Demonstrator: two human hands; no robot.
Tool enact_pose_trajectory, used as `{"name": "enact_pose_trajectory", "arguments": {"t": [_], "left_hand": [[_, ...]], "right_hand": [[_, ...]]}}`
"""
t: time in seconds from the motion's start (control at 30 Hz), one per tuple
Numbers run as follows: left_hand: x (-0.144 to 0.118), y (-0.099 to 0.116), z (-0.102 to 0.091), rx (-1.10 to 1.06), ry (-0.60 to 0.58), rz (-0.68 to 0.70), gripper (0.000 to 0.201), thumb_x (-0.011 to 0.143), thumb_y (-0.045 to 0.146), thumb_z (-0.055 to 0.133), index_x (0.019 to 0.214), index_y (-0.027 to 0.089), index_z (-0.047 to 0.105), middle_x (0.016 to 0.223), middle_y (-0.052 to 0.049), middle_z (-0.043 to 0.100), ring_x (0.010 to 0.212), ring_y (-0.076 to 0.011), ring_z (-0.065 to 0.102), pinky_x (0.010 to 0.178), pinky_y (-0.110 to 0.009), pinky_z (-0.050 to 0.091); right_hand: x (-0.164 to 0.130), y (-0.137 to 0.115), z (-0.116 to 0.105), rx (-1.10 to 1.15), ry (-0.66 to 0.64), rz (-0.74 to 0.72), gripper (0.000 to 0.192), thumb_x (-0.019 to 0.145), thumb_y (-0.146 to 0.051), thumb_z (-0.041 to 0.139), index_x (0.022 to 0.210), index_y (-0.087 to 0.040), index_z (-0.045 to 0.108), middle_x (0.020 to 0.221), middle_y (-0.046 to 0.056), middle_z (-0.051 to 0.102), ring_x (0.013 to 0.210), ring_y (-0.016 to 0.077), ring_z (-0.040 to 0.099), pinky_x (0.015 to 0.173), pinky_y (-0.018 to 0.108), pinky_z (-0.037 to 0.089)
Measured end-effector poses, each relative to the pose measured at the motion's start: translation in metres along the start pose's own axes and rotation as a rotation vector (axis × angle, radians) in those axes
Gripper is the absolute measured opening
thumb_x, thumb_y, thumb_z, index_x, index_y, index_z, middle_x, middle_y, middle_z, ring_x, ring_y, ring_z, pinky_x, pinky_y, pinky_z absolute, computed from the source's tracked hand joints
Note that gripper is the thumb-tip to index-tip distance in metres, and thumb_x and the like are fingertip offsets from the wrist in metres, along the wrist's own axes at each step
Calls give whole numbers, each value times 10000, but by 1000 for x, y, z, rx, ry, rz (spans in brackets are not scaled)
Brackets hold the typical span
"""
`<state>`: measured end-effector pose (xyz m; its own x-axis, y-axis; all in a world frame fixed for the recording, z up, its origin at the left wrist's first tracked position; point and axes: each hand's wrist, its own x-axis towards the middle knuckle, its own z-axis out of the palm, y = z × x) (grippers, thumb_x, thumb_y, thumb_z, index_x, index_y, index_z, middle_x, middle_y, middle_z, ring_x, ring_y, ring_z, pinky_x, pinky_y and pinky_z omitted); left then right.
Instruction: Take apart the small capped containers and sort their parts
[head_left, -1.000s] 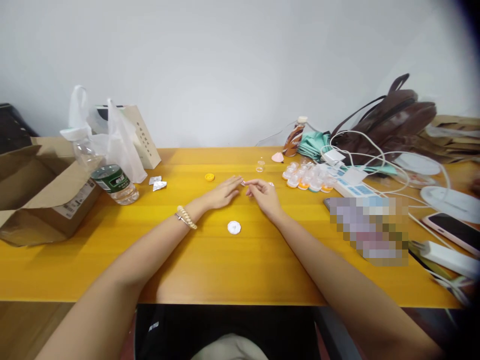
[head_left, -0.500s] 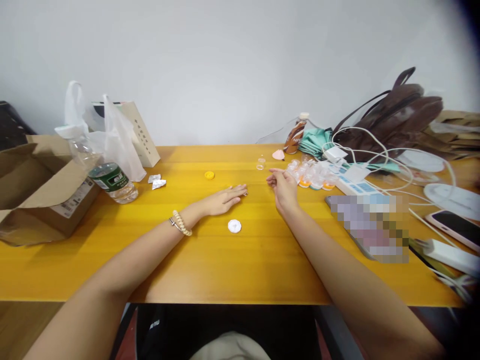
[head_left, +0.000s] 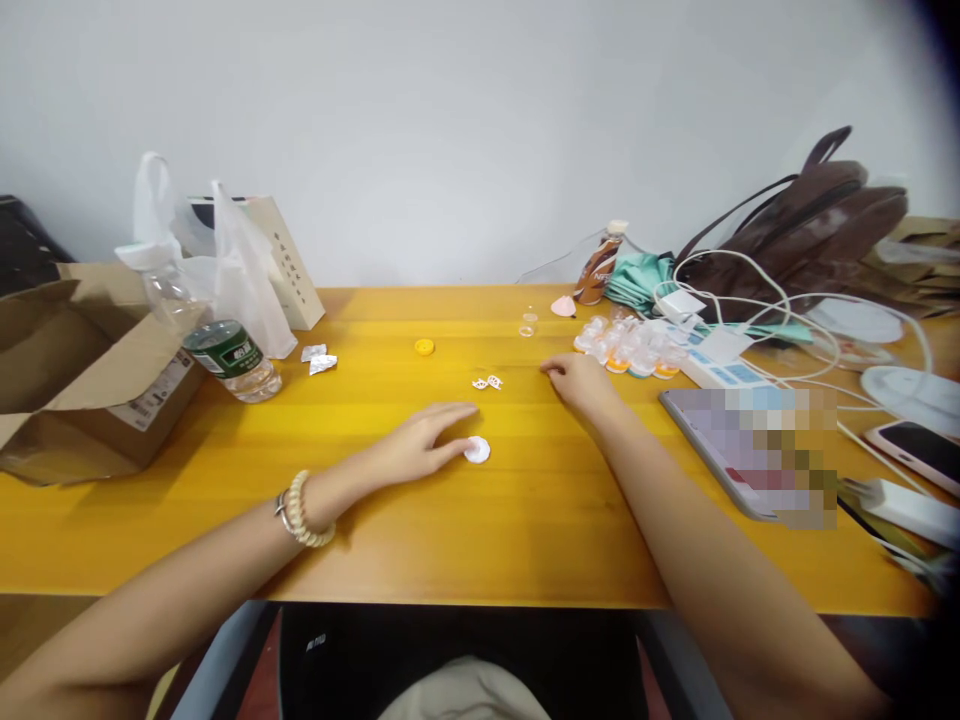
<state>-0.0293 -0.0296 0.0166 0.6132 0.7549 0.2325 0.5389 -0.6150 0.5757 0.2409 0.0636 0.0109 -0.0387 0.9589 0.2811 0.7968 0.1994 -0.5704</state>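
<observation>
Little print on this cluttered desk can be made out. The plastic water bottle lying on its side carries a green label with white characters — too small to read. A white shipping label on the side of the cardboard box shows dark lines of print and what looks like a barcode, none of it legible. The paper bag standing by the wall bears a column of small dark characters, also unreadable. A brown drink bottle at the back has a pale logo — blurred. White lettering on the dark garment below the desk edge cannot be read.
</observation>
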Motion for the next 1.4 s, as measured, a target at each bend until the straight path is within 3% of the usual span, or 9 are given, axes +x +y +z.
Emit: {"name": "enact_pose_trajectory", "arguments": {"t": [0.23,0.4,0.47,0.57,0.63,0.73,0.87,1.2,1.4], "left_hand": [[-1,1,12,-28,8,-36,505,762,384,656,1213,211,508,1139,-87,555,1075,-230,495,942,-387,407],[1,2,12,-105,21,-2,307,764,297,659,1052,209,594,1046,-63,560,1018,-203,513,925,-352,405],[-1,2,10,-124,-4,6,292,785,260,633,1070,206,597,1040,-67,552,1013,-195,510,916,-337,409],[-5,2,5,-141,-52,14,325,817,234,592,1141,212,570,1042,-70,557,989,-187,511,878,-323,422],[-6,1,3,-153,-61,6,353,810,250,608,1157,218,555,1050,-66,566,941,-179,522,812,-303,442],[-7,2,2,-151,-5,-13,268,801,280,621,1055,199,591,975,-49,584,843,-156,538,723,-268,450],[-5,3,2,-134,17,-15,126,837,240,566,918,165,629,865,-37,600,763,-131,563,700,-252,457],[-1,10,4,33,-2,-159,102,804,238,601,817,156,660,767,-27,651,674,-136,597,630,-236,456],[-1,21,3,312,-56,-49,145,830,243,565,787,143,660,735,-56,657,660,-163,608,612,-248,436]], "right_hand": [[-8,-10,-11,-114,-73,-20,255,721,-68,521,859,-147,720,928,106,720,929,260,650,852,369,477],[-17,-35,-14,-45,-113,-100,213,790,-187,547,956,-154,677,977,91,704,913,210,647,832,328,486],[-26,-49,-14,51,-242,-192,190,790,-278,584,926,-173,667,931,55,703,860,177,645,785,287,497],[-43,-63,-8,207,-546,-367,301,705,-391,680,908,-172,642,866,35,666,793,163,608,708,270,488],[-53,-67,0,222,-620,-433,405,645,-432,726,939,-172,625,868,33,623,798,166,569,714,280,467],[-61,-66,13,229,-603,-473,459,621,-436,746,973,-176,606,874,27,570,813,163,527,738,285,439],[-62,-64,24,273,-606,-482,345,655,-375,736,911,-181,610,828,12,565,789,153,518,717,264,424],[-62,-66,23,306,-654,-547,257,699,-346,699,884,-183,627,807,11,601,758,144,526,713,260,420],[-60,-65,24,342,-679,-538,256,706,-330,687,898,-173,624,800,6,592,744,135,512,703,250,422]]}}
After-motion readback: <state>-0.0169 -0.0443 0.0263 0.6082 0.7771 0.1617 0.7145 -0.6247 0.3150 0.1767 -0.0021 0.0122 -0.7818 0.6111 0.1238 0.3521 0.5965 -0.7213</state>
